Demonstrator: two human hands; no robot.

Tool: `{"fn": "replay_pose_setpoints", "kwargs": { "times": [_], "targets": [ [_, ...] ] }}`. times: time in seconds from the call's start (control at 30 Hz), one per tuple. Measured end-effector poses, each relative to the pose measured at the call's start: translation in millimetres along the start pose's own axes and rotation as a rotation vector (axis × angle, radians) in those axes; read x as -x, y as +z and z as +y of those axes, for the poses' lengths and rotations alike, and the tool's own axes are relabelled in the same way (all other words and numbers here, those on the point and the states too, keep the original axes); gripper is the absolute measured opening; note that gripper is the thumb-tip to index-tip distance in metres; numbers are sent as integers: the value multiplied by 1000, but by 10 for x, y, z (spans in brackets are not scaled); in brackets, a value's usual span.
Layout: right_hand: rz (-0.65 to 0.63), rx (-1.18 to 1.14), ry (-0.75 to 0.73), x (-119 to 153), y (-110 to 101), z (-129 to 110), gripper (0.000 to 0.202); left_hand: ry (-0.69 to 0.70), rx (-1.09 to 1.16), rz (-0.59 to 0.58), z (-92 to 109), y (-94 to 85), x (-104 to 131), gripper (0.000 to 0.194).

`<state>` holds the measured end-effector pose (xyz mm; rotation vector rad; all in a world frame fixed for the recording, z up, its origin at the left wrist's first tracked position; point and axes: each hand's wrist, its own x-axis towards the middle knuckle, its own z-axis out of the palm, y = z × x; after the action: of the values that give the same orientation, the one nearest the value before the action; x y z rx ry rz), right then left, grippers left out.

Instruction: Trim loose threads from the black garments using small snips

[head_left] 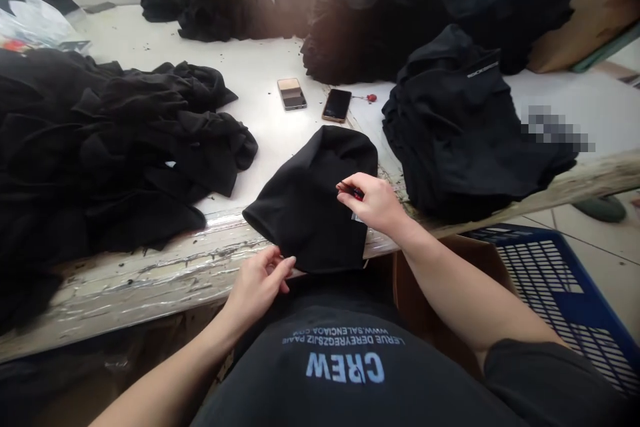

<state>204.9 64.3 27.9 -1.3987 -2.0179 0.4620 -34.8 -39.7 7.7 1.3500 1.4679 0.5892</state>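
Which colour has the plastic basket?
The slatted plastic basket is blue, best seen in the head view.

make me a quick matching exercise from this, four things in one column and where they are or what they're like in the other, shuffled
1. crate
2. left hand
3. right hand
4. dark-screened phone

A. at the near edge of the black cloth
B. on the table, beside another phone
C. blue
D. holding a small tool

Pairs: 1-C, 2-A, 3-D, 4-B

"CREW", "WWW" on black shirt [345, 403]; rest unclear
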Motion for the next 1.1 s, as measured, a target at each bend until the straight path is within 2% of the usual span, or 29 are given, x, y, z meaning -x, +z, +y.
{"fn": "replay_pose_setpoints", "kwargs": {
  "times": [0.23, 0.37, 0.43, 0.53, 0.63, 0.8, 0.87, 0.9, 0.93, 1.0, 1.03, 1.07, 1.1],
  "targets": [
    [-128, 0, 74, 181, -122, 40, 2, 29, -72, 35, 28, -56, -73, 33],
    [-430, -10, -2, 425, -163, 30, 13, 15, -18, 44, 16, -53, -42, 31],
    [-508, 10, -41, 579, -132, 40, 16, 2, 18, 46, 22, -48, -34, 31],
    [-450, 4, -60, 735, -79, 94, 12, -1, 27, 54, 36, -53, -44, 30],
    [-359, -80, -13, 736, -122, 166, 15, -15, 32, 49, 39, -68, -60, 32],
    [28, -535, 281, 605, -354, 139, 24, -41, 70, 15, 15, -85, -59, 33],
    [68, -728, 279, 591, -423, 10, 25, -56, 87, -3, 16, -98, -54, 33],
    [8, -814, 244, 596, -444, -78, 25, -66, 104, -16, 20, -108, -51, 33],
    [-111, -889, 195, 605, -455, -174, 25, -78, 129, -31, 24, -120, -49, 32],
    [-425, -985, 75, 624, -439, -358, 25, -103, 205, -55, 31, -151, -47, 31],
    [-539, -977, 31, 625, -411, -433, 27, -121, 259, -59, 29, -166, -49, 31],
    [-575, -923, 16, 616, -368, -491, 31, -143, 318, -55, 25, -181, -53, 32],
    [-538, -829, 31, 598, -310, -534, 31, -168, 380, -43, 18, -193, -61, 33]
  ]
}}
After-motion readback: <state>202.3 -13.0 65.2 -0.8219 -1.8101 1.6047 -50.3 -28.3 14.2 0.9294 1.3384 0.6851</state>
